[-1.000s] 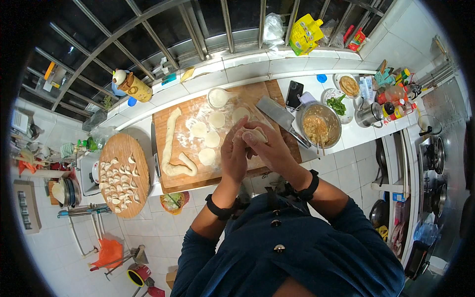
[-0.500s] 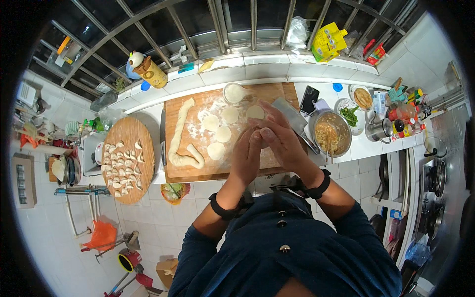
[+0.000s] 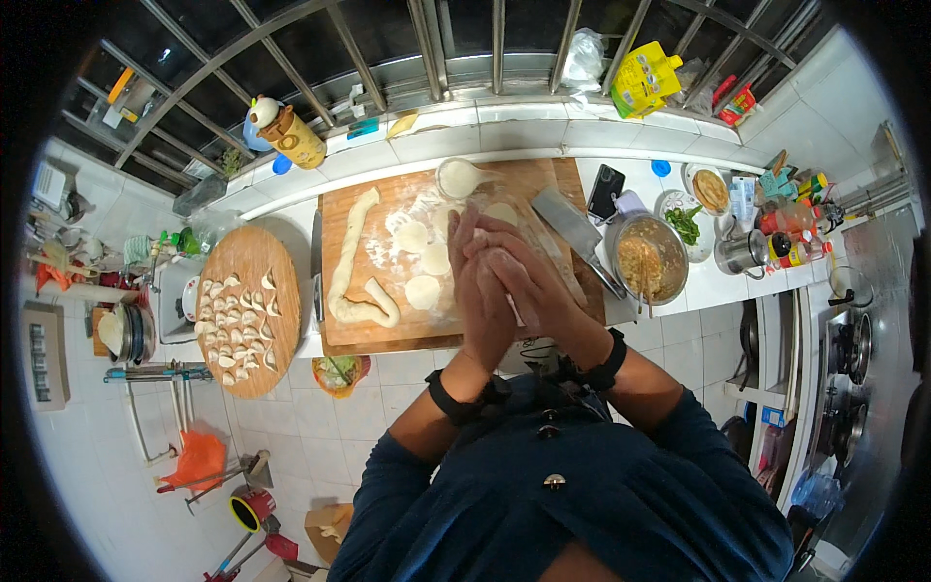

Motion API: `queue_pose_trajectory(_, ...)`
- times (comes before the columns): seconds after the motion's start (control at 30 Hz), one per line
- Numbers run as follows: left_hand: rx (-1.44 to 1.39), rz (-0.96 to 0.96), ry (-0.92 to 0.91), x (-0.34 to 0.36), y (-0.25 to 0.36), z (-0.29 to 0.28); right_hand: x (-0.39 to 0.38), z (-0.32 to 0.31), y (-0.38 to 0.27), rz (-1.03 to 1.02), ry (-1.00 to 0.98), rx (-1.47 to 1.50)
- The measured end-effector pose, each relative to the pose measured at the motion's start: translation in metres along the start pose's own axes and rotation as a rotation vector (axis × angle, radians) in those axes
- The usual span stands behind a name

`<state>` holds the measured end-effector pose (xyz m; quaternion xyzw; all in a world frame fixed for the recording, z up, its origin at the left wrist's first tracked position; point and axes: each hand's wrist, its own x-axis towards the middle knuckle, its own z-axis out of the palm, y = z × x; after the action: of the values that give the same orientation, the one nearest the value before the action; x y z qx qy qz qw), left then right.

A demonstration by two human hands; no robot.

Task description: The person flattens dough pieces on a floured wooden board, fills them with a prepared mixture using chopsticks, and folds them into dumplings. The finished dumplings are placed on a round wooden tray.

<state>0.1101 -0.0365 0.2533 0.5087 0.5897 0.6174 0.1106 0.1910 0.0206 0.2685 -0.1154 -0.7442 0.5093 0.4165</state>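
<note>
My left hand (image 3: 477, 299) and my right hand (image 3: 536, 289) are pressed together over the front-right of the floured wooden board (image 3: 337, 330), fingers closed over each other, hiding whatever lies between them. Left of them, several round dough wrappers (image 3: 424, 291) lie flat, and a long bent dough rope (image 3: 347, 276) runs along the board. A small white dish of flour (image 3: 456, 177) sits at the back. To the right, a cleaver (image 3: 567, 233) lies on the board beside a steel bowl of filling (image 3: 640, 254) with chopsticks.
At left, a round wooden board (image 3: 252, 249) holds many shaped dumplings (image 3: 233, 335). At right are a phone (image 3: 605, 192), a plate of greens (image 3: 684, 225), a flatbread plate (image 3: 710, 191), bottles (image 3: 784, 223) and a stove (image 3: 851, 349). A barred window (image 3: 436, 48) is behind.
The pale dough that showed in my hands a second ago is now covered. My fingers have folded further over one another, and the view has shifted slightly.
</note>
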Motion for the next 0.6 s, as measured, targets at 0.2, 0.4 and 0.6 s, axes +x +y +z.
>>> queue_pose_trajectory(0.2, -1.048, -0.874, -0.077, 0.005, -0.032, -0.018, -0.006, -0.007, 0.02, 0.739, 0.001, 0.198)
queue_pose_trajectory(0.4, -1.296, -0.842, -0.088, -0.008, -0.029, -0.022, -0.007, -0.019, 0.02, 0.381, -0.001, -0.13)
queue_pose_trajectory(0.6, -1.288, -0.817, -0.139, -0.004, -0.022, -0.026, 0.001, -0.021, 0.009, 0.343, -0.037, -0.24)
